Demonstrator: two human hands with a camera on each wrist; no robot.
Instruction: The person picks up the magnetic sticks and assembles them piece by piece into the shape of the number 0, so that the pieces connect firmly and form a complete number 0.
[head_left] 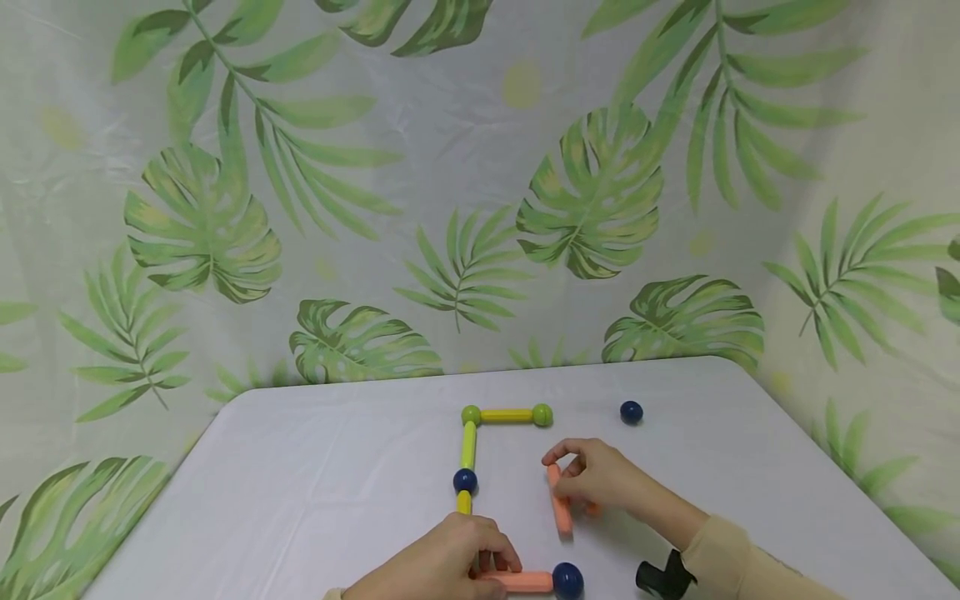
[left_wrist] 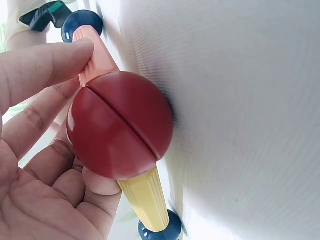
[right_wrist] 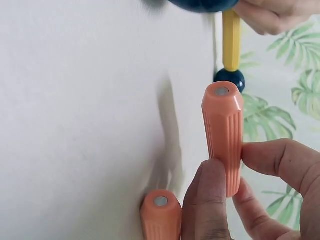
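My left hand (head_left: 450,560) pinches a salmon-pink magnetic rod (head_left: 528,582) between thumb and fingers. This rod joins a red ball (left_wrist: 120,125), hidden in the head view, to a dark blue ball (head_left: 567,581). From the red ball a yellow rod (left_wrist: 145,200) runs to a second blue ball (head_left: 465,481). My right hand (head_left: 603,477) pinches another salmon rod (right_wrist: 223,135), a metal disc showing on its end, close over the table. Beside those fingers lies a further salmon rod (right_wrist: 161,217), mostly hidden by the hand in the head view.
From the blue ball the chain continues through a lime rod (head_left: 468,446), a green ball (head_left: 471,415), a yellow rod (head_left: 506,415) and another green ball (head_left: 542,415). A loose blue ball (head_left: 632,412) sits at the back right. Leaf-patterned cloth hangs behind the white table (head_left: 315,467).
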